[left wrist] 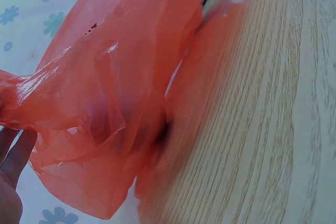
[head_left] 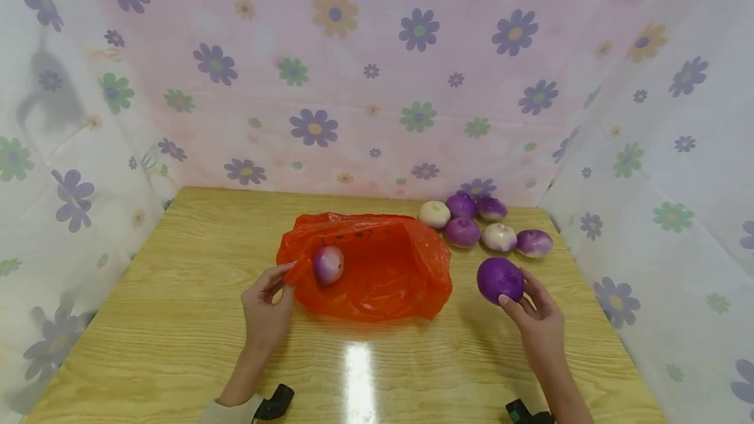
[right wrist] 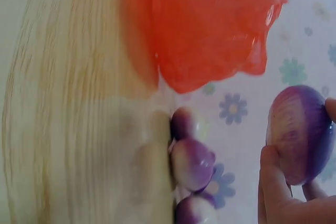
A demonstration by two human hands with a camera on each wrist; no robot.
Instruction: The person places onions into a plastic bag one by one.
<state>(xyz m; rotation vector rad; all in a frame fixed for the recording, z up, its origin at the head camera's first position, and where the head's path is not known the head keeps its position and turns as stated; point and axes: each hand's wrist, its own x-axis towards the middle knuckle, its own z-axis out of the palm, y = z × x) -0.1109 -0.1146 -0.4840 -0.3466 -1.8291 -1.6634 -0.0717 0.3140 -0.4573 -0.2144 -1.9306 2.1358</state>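
A red plastic bag (head_left: 377, 280) lies on the table with its mouth spread towards me, and one purple-and-white turnip (head_left: 328, 265) is inside at its left. My left hand (head_left: 268, 309) pinches the bag's left edge; the left wrist view shows the thin plastic (left wrist: 121, 77) stretched out from those fingers. Off to the right of the bag, my right hand (head_left: 537, 313) grips a turnip (head_left: 500, 280) between thumb and fingers, above the table. In the right wrist view this turnip (right wrist: 296, 135) shows a pale side and a purple side.
Several more turnips, one of them purple (head_left: 462, 233) and another whitish (head_left: 499, 238), sit clustered at the back right of the wooden table (head_left: 194, 267). A flower-patterned cloth (head_left: 365, 97) hangs behind and along both sides. Black wrist devices (head_left: 275, 403) show near both forearms.
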